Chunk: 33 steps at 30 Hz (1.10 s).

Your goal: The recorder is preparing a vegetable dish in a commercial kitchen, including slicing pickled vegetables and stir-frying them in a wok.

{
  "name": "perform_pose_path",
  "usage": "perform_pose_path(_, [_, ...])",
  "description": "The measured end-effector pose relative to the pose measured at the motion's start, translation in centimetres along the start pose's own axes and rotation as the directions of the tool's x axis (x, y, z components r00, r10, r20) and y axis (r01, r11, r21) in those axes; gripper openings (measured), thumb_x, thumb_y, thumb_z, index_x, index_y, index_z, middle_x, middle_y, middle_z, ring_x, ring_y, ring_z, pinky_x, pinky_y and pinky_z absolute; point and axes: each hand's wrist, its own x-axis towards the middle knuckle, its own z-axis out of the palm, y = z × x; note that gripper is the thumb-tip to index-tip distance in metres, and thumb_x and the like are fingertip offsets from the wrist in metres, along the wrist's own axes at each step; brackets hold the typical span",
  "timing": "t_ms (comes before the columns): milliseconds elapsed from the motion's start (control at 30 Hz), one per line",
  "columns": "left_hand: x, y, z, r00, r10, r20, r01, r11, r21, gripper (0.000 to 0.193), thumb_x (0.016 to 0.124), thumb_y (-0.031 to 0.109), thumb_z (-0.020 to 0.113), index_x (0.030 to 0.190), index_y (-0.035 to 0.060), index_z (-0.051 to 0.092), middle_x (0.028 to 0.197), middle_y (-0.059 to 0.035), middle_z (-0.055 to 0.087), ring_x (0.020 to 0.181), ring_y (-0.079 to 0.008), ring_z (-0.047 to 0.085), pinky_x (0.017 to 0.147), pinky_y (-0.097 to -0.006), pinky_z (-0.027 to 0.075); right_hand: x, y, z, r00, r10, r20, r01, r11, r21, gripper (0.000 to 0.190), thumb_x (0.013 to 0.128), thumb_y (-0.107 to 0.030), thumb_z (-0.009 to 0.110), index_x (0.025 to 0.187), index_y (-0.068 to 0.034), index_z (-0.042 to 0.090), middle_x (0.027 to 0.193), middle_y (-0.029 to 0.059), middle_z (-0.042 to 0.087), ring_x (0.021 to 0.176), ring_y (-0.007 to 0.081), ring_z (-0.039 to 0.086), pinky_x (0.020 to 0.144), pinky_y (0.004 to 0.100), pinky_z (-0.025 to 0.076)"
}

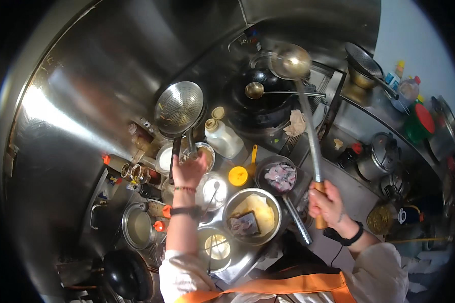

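My right hand [326,202] grips the wooden handle of a long metal ladle [311,136]. Its blurred bowl is raised towards the far side, over the edge of a black wok [265,104]. My left hand [189,172] reaches over the counter with its fingers apart, beside the black handle of a perforated metal strainer [180,106]; whether it touches that handle cannot be told. Under this hand, partly hidden, is a bowl of brownish contents [206,151]. A second, smaller ladle [254,91] lies across the wok.
A white plastic jug [224,140] stands beside the strainer. Nearer me are a pan of raw meat pieces [280,177], a steel bowl with yellowish liquid [267,214] and a yellow-lidded container [237,176]. Bottles and jars [140,173] crowd the left; pots [379,155] stand right.
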Motion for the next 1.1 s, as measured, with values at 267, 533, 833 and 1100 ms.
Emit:
perform_pose_path(267, [6.4, 3.2, 3.3, 0.992, 0.06, -0.114, -0.043, 0.988, 0.146, 0.01, 0.089, 0.004, 0.043, 0.08, 0.0047, 0.04, 0.061, -0.0013, 0.04, 0.047, -0.0081, 0.035, 0.038, -0.0191, 0.027, 0.1, -2.1, -10.9, 0.973, 0.024, -0.229, -0.044, 0.996, -0.082, 0.012, 0.09, -0.009, 0.055, 0.092, -0.007, 0.043, 0.064, 0.0011, 0.045, 0.043, 0.0072, 0.041, 0.041, 0.0235, 0.037])
perform_pose_path(533, [-0.7, 5.5, 11.2, 0.968, 0.229, -0.1, -0.123, 0.784, 0.608, 0.012, 0.084, 0.0, 0.049, 0.073, 0.0012, 0.046, 0.061, -0.0026, 0.041, 0.047, -0.0098, 0.037, 0.037, -0.0211, 0.025, 2.2, -3.1, -12.3, 0.982, 0.038, -0.185, -0.052, 0.996, -0.068, 0.011, 0.088, -0.008, 0.055, 0.091, -0.007, 0.044, 0.064, 0.0006, 0.045, 0.043, 0.0069, 0.041, 0.041, 0.0227, 0.037])
perform_pose_path(833, [3.8, -3.5, 20.8, 0.949, -0.242, 0.201, 0.2, 0.957, 0.21, 0.008, 0.087, 0.002, 0.043, 0.08, 0.0015, 0.04, 0.063, -0.0013, 0.038, 0.048, -0.0081, 0.035, 0.036, -0.0197, 0.024, 3.6, -4.2, -11.1, 0.993, -0.023, -0.116, 0.025, 1.0, 0.013, 0.017, 0.082, -0.002, 0.051, 0.098, -0.004, 0.049, 0.065, 0.0035, 0.047, 0.045, 0.0083, 0.043, 0.043, 0.0232, 0.037])
perform_pose_path(1100, [14.8, -18.2, 21.6, 0.975, -0.185, 0.125, 0.161, 0.971, 0.179, 0.006, 0.082, -0.005, 0.044, 0.08, 0.0001, 0.041, 0.064, -0.0066, 0.039, 0.049, -0.0146, 0.04, 0.039, -0.0238, 0.026, 1.0, -4.6, -13.8, 0.993, -0.033, -0.112, 0.021, 0.994, -0.109, 0.022, 0.084, 0.0, 0.05, 0.106, -0.002, 0.045, 0.066, 0.0051, 0.049, 0.046, 0.0104, 0.045, 0.045, 0.0249, 0.039])
